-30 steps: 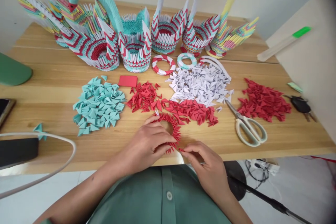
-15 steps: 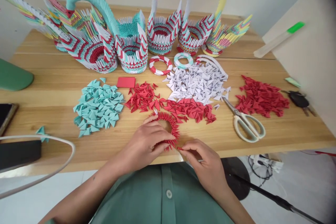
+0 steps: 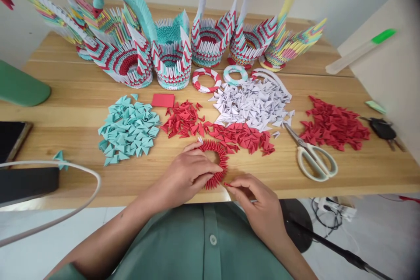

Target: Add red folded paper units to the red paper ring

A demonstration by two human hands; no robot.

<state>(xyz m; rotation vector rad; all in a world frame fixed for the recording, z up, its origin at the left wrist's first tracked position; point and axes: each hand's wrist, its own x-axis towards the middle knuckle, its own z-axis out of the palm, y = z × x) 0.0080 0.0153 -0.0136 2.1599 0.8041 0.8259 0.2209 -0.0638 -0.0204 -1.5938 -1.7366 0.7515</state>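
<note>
My left hand (image 3: 192, 170) is closed on a spiky red ring of folded paper pieces (image 3: 220, 155) at the table's front edge; its fingers hide the ring's left side. A white tip shows at the ring's upper left. Just to the right, my right hand (image 3: 257, 199) pinches a small red folded paper piece (image 3: 227, 184) between thumb and forefinger, close to the ring but apart from it. Beyond the ring lie loose red paper triangles (image 3: 244, 135), a heap of white triangles (image 3: 254, 103) and a heap of turquoise triangles (image 3: 129, 129).
Paper swans (image 3: 172, 61) stand along the back, with a red-and-white ring (image 3: 206, 80) and a turquoise-and-white ring (image 3: 235, 75) before them. Scissors (image 3: 316, 162), more red triangles (image 3: 334, 124) and keys (image 3: 383, 129) lie right. A phone (image 3: 13, 140) and a white cable (image 3: 98, 179) are left.
The view has shifted slightly, so the table's things appear further right. Both hands keep their grips, and the red piece stays beside the ring.
</note>
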